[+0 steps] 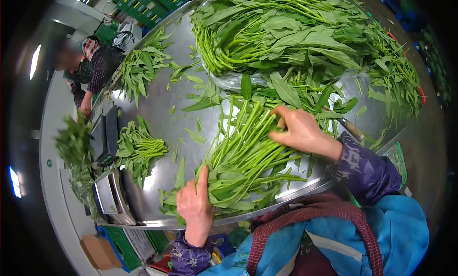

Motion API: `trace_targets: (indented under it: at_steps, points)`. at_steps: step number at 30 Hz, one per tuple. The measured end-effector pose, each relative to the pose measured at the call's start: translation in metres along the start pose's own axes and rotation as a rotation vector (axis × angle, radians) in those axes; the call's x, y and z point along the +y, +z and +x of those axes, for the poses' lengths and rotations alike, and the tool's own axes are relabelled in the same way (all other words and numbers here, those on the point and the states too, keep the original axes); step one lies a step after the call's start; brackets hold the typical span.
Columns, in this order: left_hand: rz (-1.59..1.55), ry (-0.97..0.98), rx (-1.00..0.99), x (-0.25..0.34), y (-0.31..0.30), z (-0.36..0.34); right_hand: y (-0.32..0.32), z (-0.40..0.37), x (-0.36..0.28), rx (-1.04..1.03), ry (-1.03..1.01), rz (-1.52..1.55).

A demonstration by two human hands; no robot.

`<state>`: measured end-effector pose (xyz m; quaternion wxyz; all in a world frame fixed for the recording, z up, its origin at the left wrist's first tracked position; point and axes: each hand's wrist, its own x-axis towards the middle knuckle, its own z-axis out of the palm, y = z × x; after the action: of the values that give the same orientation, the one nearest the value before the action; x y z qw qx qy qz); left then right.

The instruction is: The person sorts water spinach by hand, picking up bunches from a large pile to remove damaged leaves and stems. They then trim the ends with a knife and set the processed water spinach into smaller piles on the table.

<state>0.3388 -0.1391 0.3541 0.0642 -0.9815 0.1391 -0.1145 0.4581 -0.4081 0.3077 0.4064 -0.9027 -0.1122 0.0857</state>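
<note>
A loose bunch of leafy greens that look like water spinach (238,156) lies on the metal table in front of me, its long pale stems fanned up and to the right. My left hand (195,202) holds its leafy lower left side, one finger stretched along the leaves and the others partly hidden. At the upper right of the bunch, my right hand (305,132) has its fingers curled and closed on some stems. Just right of that hand lies a knife with a wooden handle (352,129), its blade partly covered by leaves.
A large heap of the same greens (286,32) rests on clear plastic (236,81) at the back. Smaller bunches (143,144) lie left, near two scales (107,192). Across the table a co-worker (98,61) handles greens. Green crates (150,8) stand behind.
</note>
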Motion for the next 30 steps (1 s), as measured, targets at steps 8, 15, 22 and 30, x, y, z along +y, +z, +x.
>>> trace_targets:
  at_steps: [8,15,22,30]
  points:
    - [-0.240,-0.146,0.086,-0.006,0.001,-0.011,-0.022,0.033,0.057,-0.023,-0.127,0.300]
    - [-0.294,-0.104,0.021,-0.009,-0.008,-0.007,0.016,0.038,0.017,-0.553,0.040,0.778]
    - [-0.529,-0.332,0.035,-0.026,-0.001,-0.014,-0.033,0.050,0.042,-0.297,0.254,0.611]
    - [-0.942,-0.416,-0.182,-0.034,0.019,-0.014,0.071,0.046,0.006,-0.675,0.107,0.857]
